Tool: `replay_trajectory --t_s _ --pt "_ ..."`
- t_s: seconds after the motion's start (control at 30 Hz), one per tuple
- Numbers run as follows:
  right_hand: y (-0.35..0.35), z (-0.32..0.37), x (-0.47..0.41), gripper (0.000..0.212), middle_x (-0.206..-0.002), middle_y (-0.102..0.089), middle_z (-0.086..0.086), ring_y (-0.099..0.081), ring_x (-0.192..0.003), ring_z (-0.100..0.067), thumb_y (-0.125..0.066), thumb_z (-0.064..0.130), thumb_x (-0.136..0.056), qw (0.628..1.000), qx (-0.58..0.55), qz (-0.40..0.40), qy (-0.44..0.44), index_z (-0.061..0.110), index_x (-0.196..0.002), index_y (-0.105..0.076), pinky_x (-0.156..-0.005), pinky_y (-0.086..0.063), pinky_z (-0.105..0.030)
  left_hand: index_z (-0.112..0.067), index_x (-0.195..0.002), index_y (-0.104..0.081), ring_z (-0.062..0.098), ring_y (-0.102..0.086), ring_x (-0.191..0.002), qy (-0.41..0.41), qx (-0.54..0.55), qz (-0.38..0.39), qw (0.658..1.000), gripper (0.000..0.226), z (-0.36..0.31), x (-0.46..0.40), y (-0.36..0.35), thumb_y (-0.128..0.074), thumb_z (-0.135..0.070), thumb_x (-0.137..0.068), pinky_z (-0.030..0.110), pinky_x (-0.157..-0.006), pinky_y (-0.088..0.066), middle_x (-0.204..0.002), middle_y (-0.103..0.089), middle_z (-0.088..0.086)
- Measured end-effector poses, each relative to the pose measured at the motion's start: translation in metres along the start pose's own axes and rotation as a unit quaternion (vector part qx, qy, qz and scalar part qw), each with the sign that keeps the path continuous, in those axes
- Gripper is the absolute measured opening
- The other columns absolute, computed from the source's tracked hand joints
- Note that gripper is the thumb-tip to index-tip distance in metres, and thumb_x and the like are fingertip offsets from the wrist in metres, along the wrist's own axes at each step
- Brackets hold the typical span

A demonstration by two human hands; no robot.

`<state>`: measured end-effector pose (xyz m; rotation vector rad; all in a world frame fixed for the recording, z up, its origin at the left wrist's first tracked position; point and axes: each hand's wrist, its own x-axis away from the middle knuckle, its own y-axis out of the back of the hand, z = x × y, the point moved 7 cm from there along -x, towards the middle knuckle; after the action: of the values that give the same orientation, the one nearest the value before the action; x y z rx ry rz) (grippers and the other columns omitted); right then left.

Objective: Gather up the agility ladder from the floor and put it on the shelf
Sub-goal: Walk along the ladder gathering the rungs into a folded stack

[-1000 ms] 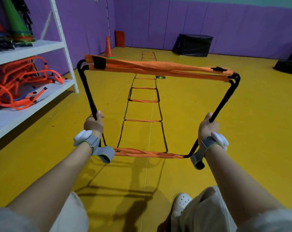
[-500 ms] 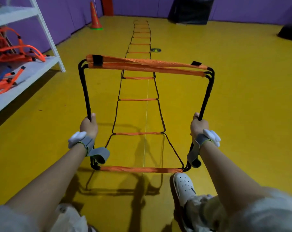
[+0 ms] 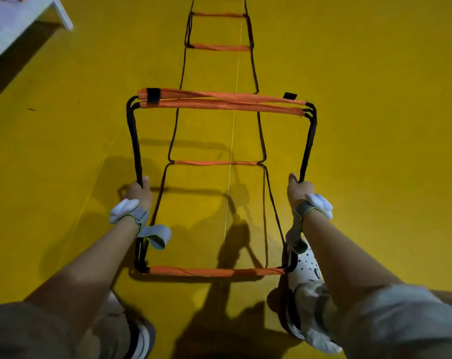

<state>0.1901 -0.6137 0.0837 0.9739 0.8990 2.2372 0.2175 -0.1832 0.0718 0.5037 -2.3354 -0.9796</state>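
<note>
The agility ladder (image 3: 221, 102) has orange rungs on black side straps. Several gathered rungs lie bundled together, held out in front of me above the floor. My left hand (image 3: 139, 191) is closed around the left black strap. My right hand (image 3: 298, 189) grips the right strap the same way. Below my wrists another orange rung (image 3: 214, 271) hangs near my feet. The rest of the ladder (image 3: 219, 47) stretches away flat on the yellow floor. The white shelf (image 3: 17, 27) shows only its lowest board, at the top left corner.
The yellow mat floor (image 3: 375, 125) spreads out on both sides of the ladder. My white shoe (image 3: 306, 265) stands just right of the hanging rung. The shelf's white leg (image 3: 64, 16) meets the floor at the top left.
My view has tipped further down toward the floor, so the cone, the walls and most of the shelf have left the frame. Both hands keep their hold on the straps.
</note>
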Motion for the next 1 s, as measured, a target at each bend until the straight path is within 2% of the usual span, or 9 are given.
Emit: replay_trajectory --t_s 0.1,0.2,0.3,0.4,0.53,0.67,0.77,0.9,1.0 --pt "-0.028 -0.006 -0.021 0.054 -0.092 -0.067 -0.021 -0.062 -0.084 -0.037 -0.043 0.049 -0.094 1.000 0.014 0.020 -0.001 0.003 -0.106 -0.067 -0.073 -0.043 -0.034 0.011 -0.129 -0.051 0.051 -0.058 -0.108 0.033 -0.021 0.023 0.999 0.055 0.016 -0.023 -0.025 -0.039 -0.036 -0.102 0.050 -0.087 -0.046 -0.122 -0.059 0.036" --pt "-0.057 -0.024 -0.039 0.039 -0.073 -0.060 -0.012 -0.053 -0.065 -0.032 -0.045 0.038 -0.088 0.998 0.044 0.038 -0.017 0.008 -0.101 -0.066 -0.066 -0.039 -0.031 0.004 -0.124 -0.055 0.047 -0.059 -0.107 0.064 -0.030 0.050 0.996 0.044 0.036 -0.044 -0.055 -0.049 -0.032 -0.099 0.049 -0.090 -0.047 -0.125 -0.061 0.031" --pt "-0.078 -0.043 -0.051 0.034 -0.065 -0.056 -0.006 -0.051 -0.059 -0.028 -0.043 0.044 -0.080 0.992 0.110 0.037 -0.048 0.018 -0.094 -0.059 -0.056 -0.033 -0.025 -0.002 -0.121 -0.055 0.043 -0.060 -0.103 0.078 -0.052 0.072 0.993 0.035 0.053 -0.057 -0.083 -0.054 -0.027 -0.097 0.046 -0.088 -0.047 -0.124 -0.061 0.027" --pt "-0.108 -0.054 -0.066 0.032 -0.082 -0.064 -0.010 -0.056 -0.070 -0.031 -0.045 0.040 -0.083 0.989 0.119 0.074 -0.056 0.017 -0.101 -0.057 -0.061 -0.039 -0.029 0.001 -0.136 -0.047 0.047 -0.057 -0.114 0.100 -0.084 0.090 0.987 0.051 0.074 -0.072 -0.105 -0.056 -0.028 -0.096 0.049 -0.092 -0.047 -0.132 -0.057 0.027" --pt "-0.140 -0.060 -0.084 0.032 -0.109 -0.065 -0.019 -0.057 -0.084 -0.035 -0.049 0.026 -0.089 0.989 0.098 0.093 -0.054 0.006 -0.114 -0.055 -0.069 -0.040 -0.034 0.004 -0.138 -0.043 0.049 -0.055 -0.116 0.110 -0.119 0.103 0.981 0.056 0.097 -0.088 -0.126 -0.056 -0.030 -0.096 0.052 -0.092 -0.048 -0.135 -0.053 0.027" --pt "-0.158 -0.063 -0.093 0.029 -0.111 -0.065 -0.017 -0.062 -0.097 -0.037 -0.051 0.020 -0.089 0.990 0.112 0.066 -0.054 0.005 -0.112 -0.057 -0.077 -0.047 -0.036 0.008 -0.131 -0.046 0.051 -0.056 -0.107 0.088 -0.148 0.080 0.982 0.049 0.109 -0.097 -0.141 -0.058 -0.023 -0.095 0.049 -0.078 -0.045 -0.130 -0.052 0.032" --pt "-0.162 -0.066 -0.096 0.029 -0.114 -0.065 -0.016 -0.063 -0.102 -0.037 -0.050 0.022 -0.090 0.989 0.137 0.037 -0.046 0.006 -0.113 -0.058 -0.081 -0.046 -0.039 0.008 -0.131 -0.045 0.053 -0.055 -0.108 0.069 -0.147 0.056 0.985 0.046 0.113 -0.099 -0.145 -0.057 -0.018 -0.095 0.050 -0.078 -0.044 -0.132 -0.050 0.033" --pt "-0.155 -0.067 -0.091 0.031 -0.115 -0.066 -0.014 -0.061 -0.107 -0.035 -0.047 0.031 -0.092 0.985 0.163 0.022 -0.059 0.014 -0.117 -0.058 -0.077 -0.040 -0.038 0.017 -0.114 -0.057 0.050 -0.060 -0.094 0.040 -0.131 0.054 0.989 0.034 0.106 -0.102 -0.145 -0.052 -0.012 -0.096 0.049 -0.077 -0.048 -0.106 -0.062 0.038" --pt "-0.145 -0.059 -0.086 0.036 -0.116 -0.064 -0.014 -0.057 -0.109 -0.033 -0.043 0.035 -0.093 0.980 0.178 0.016 -0.081 0.015 -0.119 -0.059 -0.078 -0.039 -0.038 0.016 -0.114 -0.060 0.034 -0.046 -0.065 0.041 -0.112 0.069 0.990 0.039 0.101 -0.098 -0.144 -0.049 -0.018 -0.097 0.037 -0.058 -0.035 -0.069 -0.052 0.018"
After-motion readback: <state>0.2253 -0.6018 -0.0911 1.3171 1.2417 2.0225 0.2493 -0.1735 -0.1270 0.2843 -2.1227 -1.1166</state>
